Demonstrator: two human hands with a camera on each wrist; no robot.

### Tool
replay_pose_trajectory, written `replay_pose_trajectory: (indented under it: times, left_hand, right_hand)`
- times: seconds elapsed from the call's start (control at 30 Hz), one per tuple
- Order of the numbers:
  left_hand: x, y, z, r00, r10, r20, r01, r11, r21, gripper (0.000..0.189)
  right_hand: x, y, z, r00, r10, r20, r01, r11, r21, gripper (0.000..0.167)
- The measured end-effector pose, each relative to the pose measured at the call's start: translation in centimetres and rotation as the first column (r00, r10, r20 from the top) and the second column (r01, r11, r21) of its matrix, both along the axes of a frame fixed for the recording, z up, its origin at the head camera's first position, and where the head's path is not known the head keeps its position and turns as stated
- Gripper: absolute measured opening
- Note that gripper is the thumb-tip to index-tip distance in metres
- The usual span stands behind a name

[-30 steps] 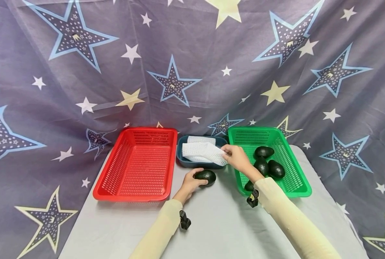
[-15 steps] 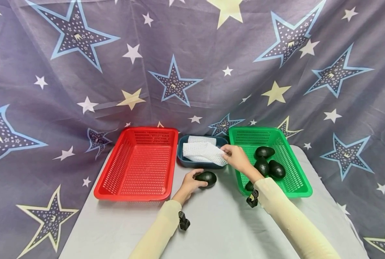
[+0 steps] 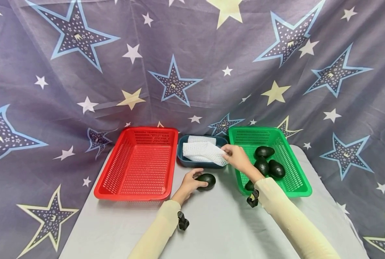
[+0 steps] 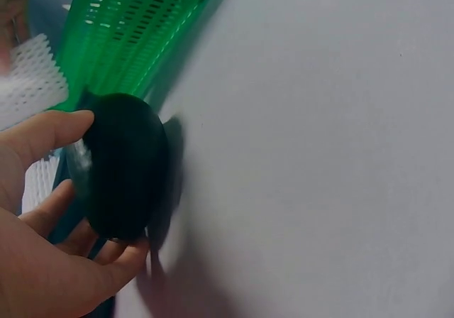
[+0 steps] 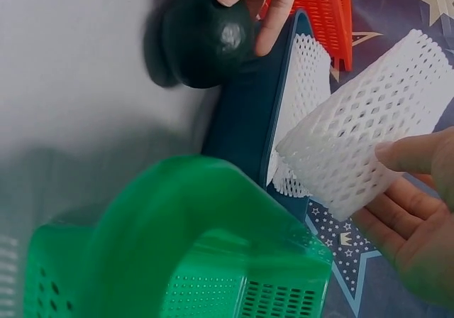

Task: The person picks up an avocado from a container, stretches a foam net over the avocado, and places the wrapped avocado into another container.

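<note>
My left hand [image 3: 188, 185] holds a dark avocado [image 3: 207, 182] low over the table, just in front of the blue tub [image 3: 197, 164]. In the left wrist view the thumb lies on one side of the avocado [image 4: 124, 165] and fingertips reach round its lower end. At the tub's right end my right hand [image 3: 239, 158] pinches a white foam net sleeve [image 5: 372, 119] between thumb and fingers. That sleeve is lifted at one end and overlaps the other white sleeves [image 3: 193, 148] lying in the tub.
The red basket [image 3: 174, 162] stands left of the tub with nothing in it. To the right is the green basket [image 3: 297, 165], holding several avocados [image 3: 276, 169] and partly covered by my right forearm. A star-patterned cloth [image 3: 179, 39] hangs behind the table [image 3: 211, 226].
The avocado has turned a little and shifted slightly toward me in my left hand. My right hand and the foam net sleeve have stayed in place.
</note>
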State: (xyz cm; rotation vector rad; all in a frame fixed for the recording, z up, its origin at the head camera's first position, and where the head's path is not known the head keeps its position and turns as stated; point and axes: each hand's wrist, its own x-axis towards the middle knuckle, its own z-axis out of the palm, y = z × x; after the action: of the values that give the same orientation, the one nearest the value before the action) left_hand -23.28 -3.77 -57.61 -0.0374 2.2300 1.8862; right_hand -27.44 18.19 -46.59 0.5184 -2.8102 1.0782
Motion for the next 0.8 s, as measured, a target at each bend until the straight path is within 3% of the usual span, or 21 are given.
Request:
replay_pose_trajectory:
  times: [0.37, 0.67, 0.8]
  left_hand:
    - [0.2, -0.2, 0.4, 1.0, -0.01, -0.016, 0.01, 1.0, -0.017, 0.069]
    - [0.5, -0.3, 1.2, 0.998, -0.032, -0.061, 0.03, 0.999, -0.023, 0.07]
    - [0.6, -0.2, 1.6, 0.995, -0.01, -0.103, 0.01, 1.0, -0.001, 0.062]
  right_hand:
    - [0.3, 0.3, 0.1, 1.0, -0.012, -0.007, 0.012, 1.0, -0.019, 0.014]
    - [0.7, 0.6, 0.2, 0.999, 0.007, 0.044, -0.002, 0.993, -0.118, 0.017]
    - [0.9, 0.6, 0.2, 0.998, 0.036, 0.045, -0.028, 0.983, -0.179, 0.019]
